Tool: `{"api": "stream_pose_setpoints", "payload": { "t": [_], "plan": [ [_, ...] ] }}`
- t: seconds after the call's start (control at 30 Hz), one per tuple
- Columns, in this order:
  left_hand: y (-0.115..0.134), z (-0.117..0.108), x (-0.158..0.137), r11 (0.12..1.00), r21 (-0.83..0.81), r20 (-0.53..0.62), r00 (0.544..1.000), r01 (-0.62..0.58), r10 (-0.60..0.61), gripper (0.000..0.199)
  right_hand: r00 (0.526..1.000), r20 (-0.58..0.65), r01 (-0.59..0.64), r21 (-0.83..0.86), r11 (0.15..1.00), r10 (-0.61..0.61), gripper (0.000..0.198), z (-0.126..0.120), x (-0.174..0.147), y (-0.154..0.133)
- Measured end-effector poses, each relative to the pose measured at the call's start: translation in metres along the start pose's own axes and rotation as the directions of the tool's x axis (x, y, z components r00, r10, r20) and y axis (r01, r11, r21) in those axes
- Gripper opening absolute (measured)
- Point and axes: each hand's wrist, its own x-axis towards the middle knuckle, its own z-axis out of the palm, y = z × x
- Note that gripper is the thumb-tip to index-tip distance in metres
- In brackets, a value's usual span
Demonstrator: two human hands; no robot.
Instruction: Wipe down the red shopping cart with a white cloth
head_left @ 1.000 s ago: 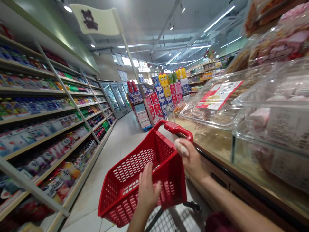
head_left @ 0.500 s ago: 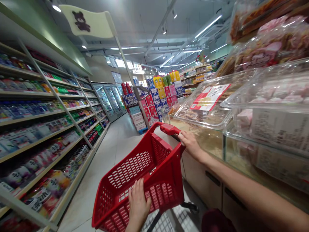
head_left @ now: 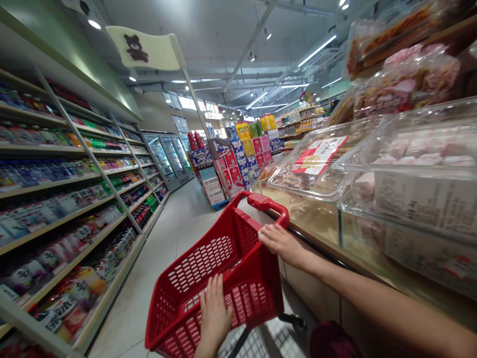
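A red plastic shopping cart point(head_left: 216, 256) with slotted walls stands tilted across the lower middle, and no goods show inside it. My left hand point(head_left: 216, 312) is on its near side rim, with the fingers laid over the edge into the basket and the thumb outside. Farther along the same side, my right hand point(head_left: 282, 243) grips the upper rim just below the red handle point(head_left: 264, 203), with its fingertips over the edge. A pole rises from the cart to a pale flag point(head_left: 145, 48) bearing a dark bear.
Drink shelves point(head_left: 70, 184) line the left side. On the right, clear packs of baked goods point(head_left: 315, 156) and a plastic box of pink-white sweets point(head_left: 421, 149) rest on a glass-edged counter. Stacked cartons point(head_left: 233, 169) and glass-door fridges point(head_left: 164, 156) stand ahead along the tiled floor point(head_left: 175, 214).
My right hand has moved off the handle, down and left onto the basket's upper rim. My left hand stays on the near rim. The view has shifted slightly.
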Motion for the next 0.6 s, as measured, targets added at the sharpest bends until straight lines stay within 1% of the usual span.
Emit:
{"api": "stream_pose_setpoints", "payload": {
  "t": [0.03,0.1,0.13,0.17,0.2,0.23,0.27,0.3,0.33,0.37,0.4,0.43,0.47,0.5,0.53,0.6],
  "plan": [
    [0.001,-0.001,0.000,1.000,0.005,0.011,1.000,0.002,-0.002,0.065,0.996,0.009,-0.091,-0.028,0.996,0.091,0.035,-0.001,0.002,0.001],
    [0.002,-0.004,0.000,1.000,0.019,0.046,0.999,0.013,-0.014,0.066,0.958,-0.002,-0.285,-0.102,0.953,0.286,0.033,-0.003,0.005,0.003],
    [0.003,-0.005,0.000,0.999,0.031,0.064,0.998,0.021,-0.023,0.067,0.948,-0.011,-0.318,-0.124,0.940,0.319,0.033,-0.003,0.006,0.002],
    [0.003,-0.005,0.000,0.999,0.043,0.077,0.997,0.026,-0.029,0.067,0.956,-0.013,-0.292,-0.129,0.948,0.293,0.033,-0.002,0.005,-0.002],
    [0.004,-0.006,0.000,0.998,0.054,0.083,0.996,0.026,-0.031,0.067,0.978,-0.005,-0.209,-0.119,0.971,0.210,0.032,-0.001,0.004,-0.007],
    [0.004,-0.006,0.000,0.998,0.064,0.084,0.996,0.023,-0.028,0.067,0.995,0.008,-0.096,-0.097,0.991,0.097,0.032,0.001,0.002,-0.011],
    [0.004,-0.005,0.000,0.997,0.072,0.080,0.996,0.019,-0.024,0.067,1.000,0.021,0.006,-0.075,0.997,-0.004,0.032,0.002,0.000,-0.014],
    [0.004,-0.005,0.000,0.997,0.078,0.075,0.997,0.015,-0.021,0.066,0.998,0.029,0.060,-0.063,0.996,-0.058,0.032,0.002,-0.002,-0.014],
    [0.004,-0.004,0.000,0.997,0.082,0.068,0.998,0.012,-0.018,0.066,0.999,0.028,0.045,-0.071,0.996,-0.043,0.032,0.002,-0.003,-0.012],
    [0.004,-0.004,0.000,0.996,0.086,0.060,0.998,0.011,-0.016,0.066,0.999,0.013,-0.033,-0.097,0.995,0.034,0.033,0.000,-0.003,-0.006],
    [0.004,-0.003,0.000,0.996,0.090,0.051,0.999,0.011,-0.016,0.066,0.989,-0.016,-0.145,-0.130,0.981,0.144,0.034,-0.001,-0.002,0.000],
    [0.004,-0.002,0.000,0.996,0.093,0.042,0.999,0.011,-0.015,0.066,0.968,-0.051,-0.251,-0.159,0.955,0.246,0.034,-0.002,-0.002,0.005],
    [0.005,-0.002,0.000,0.996,0.094,0.033,0.999,0.010,-0.013,0.066,0.946,-0.079,-0.324,-0.177,0.929,0.315,0.035,-0.002,-0.001,0.008],
    [0.005,-0.001,0.000,0.996,0.094,0.025,1.000,0.009,-0.011,0.066,0.939,-0.091,-0.342,-0.182,0.922,0.330,0.035,-0.001,-0.001,0.008],
    [0.005,0.000,0.000,0.996,0.092,0.018,1.000,0.008,-0.009,0.066,0.955,-0.083,-0.294,-0.173,0.940,0.284,0.035,0.001,-0.001,0.006],
    [0.004,0.002,0.000,0.997,0.081,0.008,1.000,0.005,-0.005,0.066,0.995,-0.040,-0.099,-0.130,0.987,0.095,0.036,0.003,-0.001,-0.002]
  ]
}}
